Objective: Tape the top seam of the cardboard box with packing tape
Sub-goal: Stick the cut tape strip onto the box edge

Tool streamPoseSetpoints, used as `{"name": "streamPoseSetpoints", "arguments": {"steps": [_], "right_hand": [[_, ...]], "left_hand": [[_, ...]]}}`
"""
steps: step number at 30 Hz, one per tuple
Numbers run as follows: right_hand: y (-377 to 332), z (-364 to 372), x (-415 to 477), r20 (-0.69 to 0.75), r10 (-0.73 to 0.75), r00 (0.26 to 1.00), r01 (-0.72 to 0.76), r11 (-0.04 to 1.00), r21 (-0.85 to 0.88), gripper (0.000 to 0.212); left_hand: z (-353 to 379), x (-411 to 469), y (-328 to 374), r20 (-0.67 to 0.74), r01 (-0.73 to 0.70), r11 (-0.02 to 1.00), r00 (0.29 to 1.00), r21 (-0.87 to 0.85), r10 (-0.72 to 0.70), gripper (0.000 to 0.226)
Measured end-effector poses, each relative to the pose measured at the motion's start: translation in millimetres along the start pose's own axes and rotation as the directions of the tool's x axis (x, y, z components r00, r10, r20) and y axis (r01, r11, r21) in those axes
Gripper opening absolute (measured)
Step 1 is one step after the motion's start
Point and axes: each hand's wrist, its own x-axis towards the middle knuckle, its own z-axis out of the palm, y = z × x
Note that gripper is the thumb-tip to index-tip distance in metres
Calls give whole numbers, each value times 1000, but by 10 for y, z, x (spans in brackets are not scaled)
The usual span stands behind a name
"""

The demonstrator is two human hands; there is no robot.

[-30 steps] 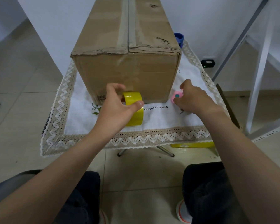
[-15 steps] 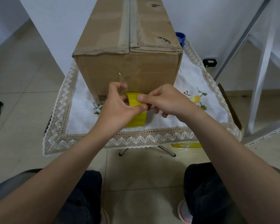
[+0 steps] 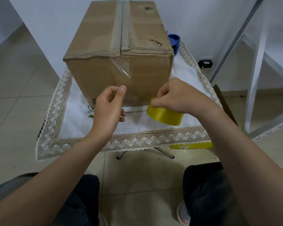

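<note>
Cardboard box [image 3: 96, 79] upright at mid-table, flaps down, top seam [image 3: 121, 26] running away under old dull tape. In front of its near face, yellow tape roll [image 3: 165, 115] gripped in the curled right hand [image 3: 178, 98], just above the cloth. Left hand [image 3: 108, 110] alongside, apart from the roll, fingers curled, thumb pressed to forefinger; contents of that pinch impossible to tell. Behind the box's right corner, something blue [image 3: 174, 38], half hidden. Underneath, lace-edged white tablecloth [image 3: 88, 142] over metal table legs [image 3: 164, 152]. Beyond: pale tiled floor [image 3: 15, 79], white wall [image 3: 194, 13], white frame [image 3: 255, 79] at right.
</note>
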Motion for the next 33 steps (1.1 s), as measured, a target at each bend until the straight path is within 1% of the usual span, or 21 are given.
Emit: {"name": "streamPoseSetpoints", "arguments": {"steps": [2, 4, 6, 8, 10, 14, 17, 19, 23, 25, 28, 31, 32, 33], "right_hand": [[68, -8, -10, -107, 41, 993, -60, 981, -182, 40], [141, -19, 2, -247, 41, 968, -121, 940, -319, 37], [245, -46, 47, -316, 22, 948, -153, 906, -395, 34], [396, -83, 116, -348, 29, 937, -189, 880, -436, 31], [562, -95, 195, -398, 18, 917, -201, 883, -424, 30], [790, -47, 330, -534, -32, 845, -153, 942, -299, 26], [853, 8, 403, -594, -108, 797, -104, 945, -311, 24], [878, 33, 445, -612, -134, 780, -104, 935, -338, 23], [940, 51, 522, -641, -114, 759, -141, 932, -333, 22], [971, 61, 542, -649, -94, 755, -153, 937, -313, 21], [1015, 104, 565, -629, -82, 773, -173, 926, -334, 19], [1007, 145, 579, -600, -77, 796, -189, 910, -368, 15], [993, 155, 581, -610, -76, 789, -189, 915, -357, 17], [965, 161, 574, -627, -72, 776, -183, 925, -333, 26]], "left_hand": [[35, 24, -37, -38, -11, 1000, 999, -13, 10, 24], [71, 35, -59, -56, -14, 1000, 998, -28, 12, 22], [107, 39, -66, -77, -13, 999, 997, -43, 10, 23], [147, 46, -63, -96, -3, 998, 995, -69, -4, 23], [178, 55, -59, -115, 22, 995, 993, -101, -33, 27], [202, 64, -61, -130, 64, 984, 988, -164, -86, 26], [190, 69, -68, -123, 90, 977, 986, -194, -116, 24], [178, 67, -71, -123, 104, 971, 984, -214, -133, 24], [150, 68, -76, -129, 146, 957, 975, -251, -182, 26], [136, 65, -85, -135, 129, 962, 977, -240, -165, 29], [121, 45, -93, -127, 95, 971, 984, -219, -125, 30], [115, 28, -105, -106, 115, 957, 983, -267, -148, 27], [111, 27, -109, -102, 125, 946, 981, -300, -162, 27], [107, 26, -113, -100, 130, 935, 980, -329, -171, 28]]}}
